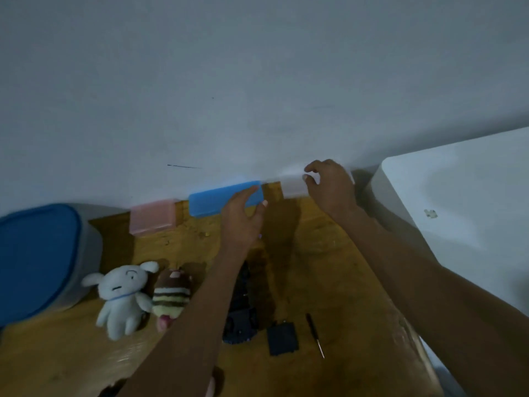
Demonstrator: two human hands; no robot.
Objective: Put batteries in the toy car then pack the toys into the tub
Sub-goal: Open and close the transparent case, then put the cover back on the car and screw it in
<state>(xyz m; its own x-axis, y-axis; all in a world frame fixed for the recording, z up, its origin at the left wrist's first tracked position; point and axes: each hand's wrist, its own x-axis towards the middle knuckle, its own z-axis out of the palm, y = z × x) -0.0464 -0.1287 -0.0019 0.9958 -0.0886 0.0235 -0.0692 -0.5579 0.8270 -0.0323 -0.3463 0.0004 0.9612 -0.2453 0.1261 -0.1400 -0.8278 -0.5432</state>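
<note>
A dark blue toy car (pixel 242 316) lies upside down on the wooden table (pixel 343 282), partly hidden under my left forearm. Its dark battery cover (pixel 282 338) lies off beside it, next to a small screwdriver (pixel 315 333). A white plush dog (pixel 121 296) and a striped brown plush (pixel 170 296) lie to the left. The grey tub with a blue lid (pixel 34 262) stands at far left. My left hand (pixel 242 222) reaches the right end of a blue box (pixel 211 203), fingers extended. My right hand (pixel 332 187) curls over a translucent white box (pixel 293 187) at the wall.
A pink box (pixel 151 220) sits against the wall left of the blue one. A large white appliance or cabinet (pixel 463 202) borders the table on the right. The wall rises directly behind the boxes.
</note>
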